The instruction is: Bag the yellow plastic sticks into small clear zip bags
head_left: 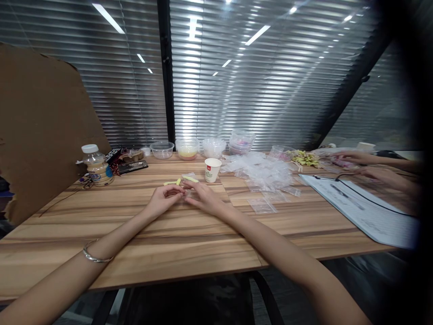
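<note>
yellow strips (191, 179), just beyond left grip (165, 197), right grip (204, 198)

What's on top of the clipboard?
A sheet with writing, what looks like a dark pen, and a black cord. Anything under the sheet is covered; can't tell.

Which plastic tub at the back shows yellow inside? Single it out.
The second tub from the left, just right of the colourless one; only it shows yellow.
</note>
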{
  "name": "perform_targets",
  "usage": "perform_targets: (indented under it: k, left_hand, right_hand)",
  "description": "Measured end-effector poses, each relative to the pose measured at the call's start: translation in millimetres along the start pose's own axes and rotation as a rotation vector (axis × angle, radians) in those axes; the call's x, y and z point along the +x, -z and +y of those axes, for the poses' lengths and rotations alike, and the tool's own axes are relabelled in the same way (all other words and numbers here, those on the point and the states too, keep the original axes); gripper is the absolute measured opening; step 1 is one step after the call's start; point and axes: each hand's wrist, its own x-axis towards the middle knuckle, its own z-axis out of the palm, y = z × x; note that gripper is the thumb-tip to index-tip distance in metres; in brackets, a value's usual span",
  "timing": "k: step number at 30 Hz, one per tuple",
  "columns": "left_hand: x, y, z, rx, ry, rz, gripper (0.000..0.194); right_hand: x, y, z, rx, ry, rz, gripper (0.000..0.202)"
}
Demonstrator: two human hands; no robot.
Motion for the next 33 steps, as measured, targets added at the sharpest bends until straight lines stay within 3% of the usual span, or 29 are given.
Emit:
perform_targets:
  k: [7, 18, 33]
  left_hand:
    - [-0.6, -0.4, 0.1, -0.018, -0.028, -0.104, 0.029]
    - [-0.9, -0.3, 0.5, 0.082, -0.11, -0.161, 0.029]
    - [-1.1, -2.2, 4.5, 0.233, -0.129, -0.132, 0.027]
  right_hand:
    - [0.1, -4.1, 5.1, -0.012, 0.004, 0.014, 0.05]
    - [0.8, -5.0, 8.9, 0.023, -0.015, 0.005, 0.053]
    - [1.5, -4.7, 4.3, 0.122, -0.026, -0.04, 0.054]
